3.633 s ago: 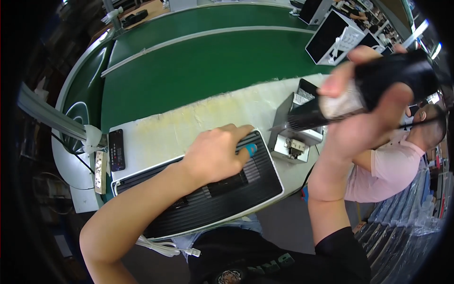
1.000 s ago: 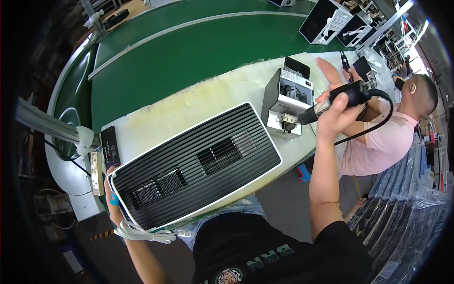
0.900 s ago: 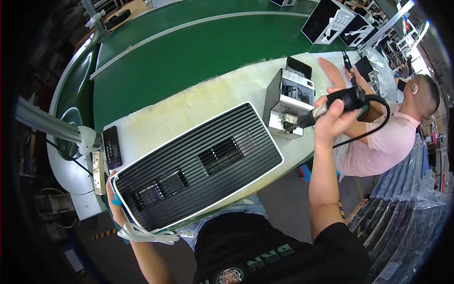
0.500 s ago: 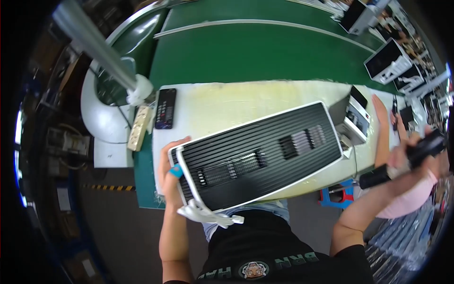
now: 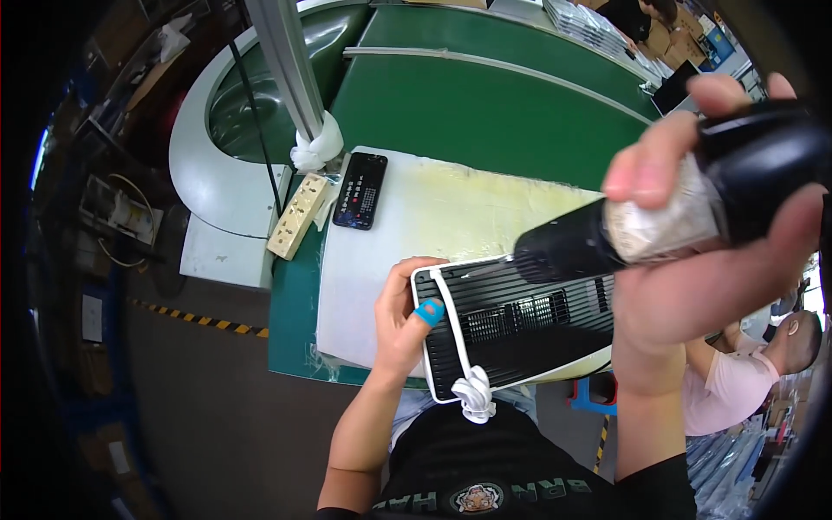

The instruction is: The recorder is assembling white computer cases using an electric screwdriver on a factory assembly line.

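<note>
My left hand (image 5: 400,321), with blue tape round its thumb, grips the left end of a black slatted appliance housing (image 5: 511,338) with a white rim. The housing lies tilted at the table's front edge, against my body. A white cord (image 5: 452,316) crosses its left end and hangs in a tied bundle (image 5: 475,394). My right hand (image 5: 685,277) is wrapped round a black electric screwdriver (image 5: 568,243) with pale tape on its body. Its thin bit points left, over the housing's far left corner; whether it touches cannot be told. Hand and tool hide the housing's right end.
A black phone (image 5: 360,191) lies on the pale mat (image 5: 355,295), beside a cream power strip (image 5: 297,217). A metal post (image 5: 290,69) rises at the back left. Beyond runs a green conveyor belt (image 5: 503,95). A person in pink (image 5: 737,381) sits at right, near a blue stool (image 5: 594,394).
My right hand has brought the screwdriver from the far right up over the housing, its bit now at the left end. The housing looks less slanted, and my head view has shifted.
</note>
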Tool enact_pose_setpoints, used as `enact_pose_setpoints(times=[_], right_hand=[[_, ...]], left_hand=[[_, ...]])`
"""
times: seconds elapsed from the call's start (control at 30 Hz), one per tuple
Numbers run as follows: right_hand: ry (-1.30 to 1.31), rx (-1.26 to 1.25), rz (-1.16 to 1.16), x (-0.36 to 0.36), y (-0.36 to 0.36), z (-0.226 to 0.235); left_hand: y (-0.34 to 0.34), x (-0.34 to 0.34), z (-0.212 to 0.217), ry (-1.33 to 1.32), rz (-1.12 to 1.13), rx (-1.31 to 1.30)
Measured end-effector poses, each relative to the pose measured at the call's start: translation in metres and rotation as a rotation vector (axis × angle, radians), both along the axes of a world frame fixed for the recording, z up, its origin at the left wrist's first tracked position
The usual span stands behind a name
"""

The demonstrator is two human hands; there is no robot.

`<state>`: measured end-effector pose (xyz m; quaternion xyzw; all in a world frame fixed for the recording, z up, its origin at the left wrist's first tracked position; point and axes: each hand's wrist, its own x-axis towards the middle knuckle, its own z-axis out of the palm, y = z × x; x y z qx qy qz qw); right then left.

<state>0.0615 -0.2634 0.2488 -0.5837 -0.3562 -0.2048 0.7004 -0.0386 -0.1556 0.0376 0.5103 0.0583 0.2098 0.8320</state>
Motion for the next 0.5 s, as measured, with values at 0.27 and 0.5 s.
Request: enact_pose_setpoints(times=[0.27, 0.5], right_hand=[[-0.024, -0.266, 0.051, -0.007, 0.024, -0.008], [-0.066, -0.242, 0.097, 0.006, 0.036, -0.028]], left_hand=[[0.003, 0.004, -0.001, -0.039, 0.002, 0.023], [0.005, 0.004, 0.001, -0.044, 0.001, 0.052]])
